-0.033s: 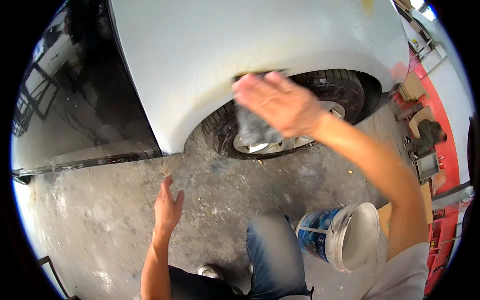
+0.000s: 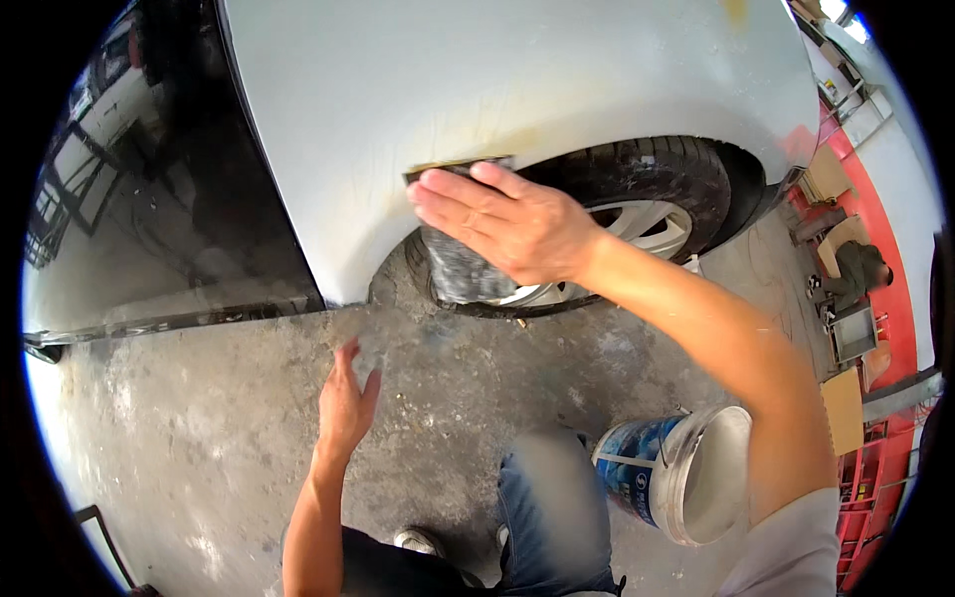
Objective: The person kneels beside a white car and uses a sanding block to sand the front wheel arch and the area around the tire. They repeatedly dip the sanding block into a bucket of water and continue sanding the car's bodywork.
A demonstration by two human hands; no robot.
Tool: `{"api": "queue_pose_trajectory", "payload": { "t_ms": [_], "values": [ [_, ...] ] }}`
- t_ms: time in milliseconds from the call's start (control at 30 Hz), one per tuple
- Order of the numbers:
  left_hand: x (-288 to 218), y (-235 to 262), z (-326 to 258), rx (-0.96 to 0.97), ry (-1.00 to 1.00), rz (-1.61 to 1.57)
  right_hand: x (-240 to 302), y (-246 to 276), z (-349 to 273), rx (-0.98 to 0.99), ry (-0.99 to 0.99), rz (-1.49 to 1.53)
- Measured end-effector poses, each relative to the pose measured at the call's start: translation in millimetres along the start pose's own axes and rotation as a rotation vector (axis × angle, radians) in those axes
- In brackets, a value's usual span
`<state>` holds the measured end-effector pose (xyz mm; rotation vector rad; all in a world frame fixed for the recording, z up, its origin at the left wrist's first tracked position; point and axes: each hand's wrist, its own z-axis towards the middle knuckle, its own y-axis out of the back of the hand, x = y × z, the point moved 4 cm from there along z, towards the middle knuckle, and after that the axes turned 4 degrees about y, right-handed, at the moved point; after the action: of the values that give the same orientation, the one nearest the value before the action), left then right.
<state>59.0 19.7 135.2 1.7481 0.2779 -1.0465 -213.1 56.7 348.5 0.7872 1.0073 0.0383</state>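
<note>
mottled dark sheet (image 2: 463, 271) is held by the flat right grip (image 2: 532, 227) at the curved pale fender (image 2: 448, 80), left grip (image 2: 346, 410) parted.

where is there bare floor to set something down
Bare floor lies left of the left hand, below the black panel, and between that hand and the bucket, above the knee. Crowded around the wheel, right hand and dark sheet.
</note>
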Motion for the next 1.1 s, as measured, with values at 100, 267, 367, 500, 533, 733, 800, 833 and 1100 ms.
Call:
{"api": "queue_pose_trajectory", "payload": {
  "t_ms": [100,267,367,500,533,733,800,833,1100],
  "values": [
    [10,-5,3,-0.021,-0.003,0.076,-21,1,-2,-0.009,0.086,-0.022],
    [4,14,-21,0.023,0.016,0.104,-76,34,-67,0.046,-0.008,-0.063],
    [-4,-6,-9,0.014,-0.059,0.079,-19,-10,-15,-0.020,-0.008,-0.012],
    [-8,-16,0,0.044,-0.058,0.120,3,-13,23,0.001,0.076,0.036],
    [2,-10,-7,0.047,-0.016,0.146,-13,-13,11,-0.041,0.094,0.026],
    [8,24,-32,-0.024,0.031,0.105,-58,22,-46,0.070,-0.003,-0.041],
    [-12,11,-20,-0.020,-0.006,0.077,-21,1,-8,0.001,0.033,-0.043],
    [-18,-4,-12,-0.025,-0.063,0.083,-2,-10,9,-0.025,0.059,-0.090],
    [17,16,-35,0.068,0.033,0.189,-87,50,-34,0.159,0.119,-0.068]
  ]
}}
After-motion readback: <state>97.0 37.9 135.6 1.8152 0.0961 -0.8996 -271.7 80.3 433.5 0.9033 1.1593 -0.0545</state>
